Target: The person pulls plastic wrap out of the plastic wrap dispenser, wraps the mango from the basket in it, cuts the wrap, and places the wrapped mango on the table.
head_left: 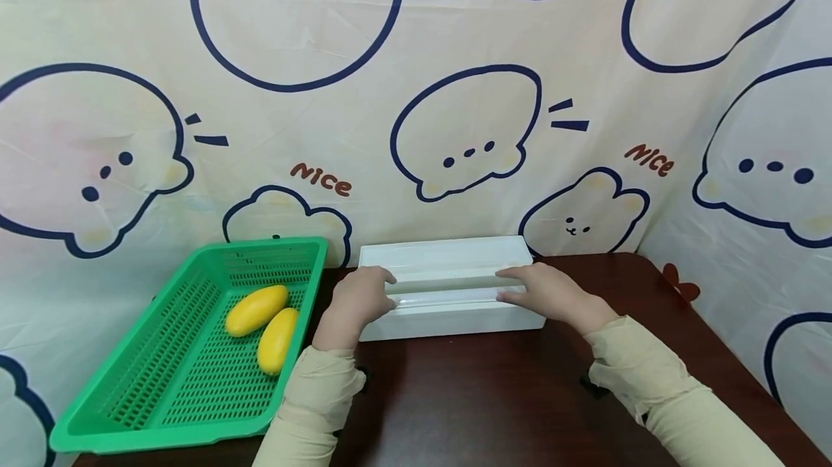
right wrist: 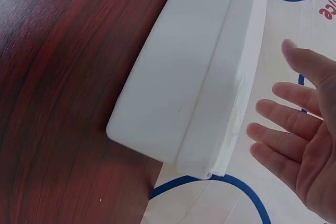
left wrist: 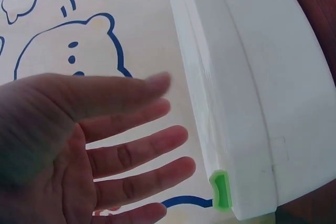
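A long white box, shaped like a cling film dispenser (head_left: 451, 323), lies on the brown table at the back wall. Along its upper side runs a lengthwise groove, with a glossy clear-looking strip in front of it. My left hand (head_left: 357, 299) is over its left end, thumb and fingers spread apart. Over the right end my right hand (head_left: 552, 294) is held the same way. Both wrist views show the palms and extended fingers beside the box with nothing gripped. A small green piece (left wrist: 221, 190) sits at one end of the box in the left wrist view.
To the left stands a green plastic basket (head_left: 175, 286) with slotted walls. Two yellow oval fruits, one behind (head_left: 256, 310) and one in front (head_left: 277, 341), lie in it. A cartoon-printed cloth (head_left: 364, 135) hangs behind the table (head_left: 481, 395) and along its right side.
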`<state>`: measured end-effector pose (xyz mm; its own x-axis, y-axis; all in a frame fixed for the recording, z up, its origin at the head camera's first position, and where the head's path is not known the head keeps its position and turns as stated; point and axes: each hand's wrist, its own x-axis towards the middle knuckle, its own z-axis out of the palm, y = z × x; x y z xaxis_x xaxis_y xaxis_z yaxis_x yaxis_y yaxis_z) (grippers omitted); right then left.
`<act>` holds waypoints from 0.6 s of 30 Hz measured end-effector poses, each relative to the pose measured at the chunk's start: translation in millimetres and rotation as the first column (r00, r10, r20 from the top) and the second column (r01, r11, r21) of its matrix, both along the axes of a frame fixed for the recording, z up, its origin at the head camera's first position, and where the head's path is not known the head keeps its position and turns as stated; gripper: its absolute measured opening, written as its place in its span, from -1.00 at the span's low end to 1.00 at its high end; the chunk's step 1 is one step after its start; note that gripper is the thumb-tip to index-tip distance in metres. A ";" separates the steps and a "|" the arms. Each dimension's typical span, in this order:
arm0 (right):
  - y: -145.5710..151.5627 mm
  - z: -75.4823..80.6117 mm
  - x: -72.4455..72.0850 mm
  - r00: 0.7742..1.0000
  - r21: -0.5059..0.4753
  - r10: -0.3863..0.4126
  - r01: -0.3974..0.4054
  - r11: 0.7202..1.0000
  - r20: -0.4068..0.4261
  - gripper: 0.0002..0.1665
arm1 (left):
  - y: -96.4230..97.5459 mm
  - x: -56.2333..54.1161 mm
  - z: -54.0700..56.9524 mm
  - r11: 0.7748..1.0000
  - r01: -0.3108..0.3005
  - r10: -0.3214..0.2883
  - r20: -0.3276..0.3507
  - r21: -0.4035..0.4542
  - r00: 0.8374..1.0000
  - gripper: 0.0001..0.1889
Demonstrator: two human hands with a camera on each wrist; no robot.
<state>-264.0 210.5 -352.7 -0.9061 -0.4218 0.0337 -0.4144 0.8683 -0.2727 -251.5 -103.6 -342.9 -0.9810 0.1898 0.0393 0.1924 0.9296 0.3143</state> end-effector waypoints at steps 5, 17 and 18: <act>6.1 3.5 0.7 1.000 0.014 -0.005 0.005 1.000 -0.009 -0.49 | -3.5 -2.8 -1.1 1.000 -0.020 0.020 0.043 0.010 0.999 -0.63; 21.0 -2.4 -5.0 0.999 -0.019 0.020 -0.019 1.000 0.046 -0.65 | -8.3 -7.6 -8.6 0.999 -0.036 0.035 0.071 0.013 0.997 -0.86; 21.3 -3.6 -5.8 0.999 -0.021 0.020 -0.019 1.000 0.047 -0.67 | -9.2 -7.5 -9.7 0.999 -0.035 0.034 0.071 0.016 0.997 -0.89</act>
<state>-269.7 231.9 -356.3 -0.8983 -0.4393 -0.0001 -0.4176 0.8540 -0.3102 -259.0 -112.8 -352.6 -0.9874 0.1556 -0.0276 0.1369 0.9296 0.3423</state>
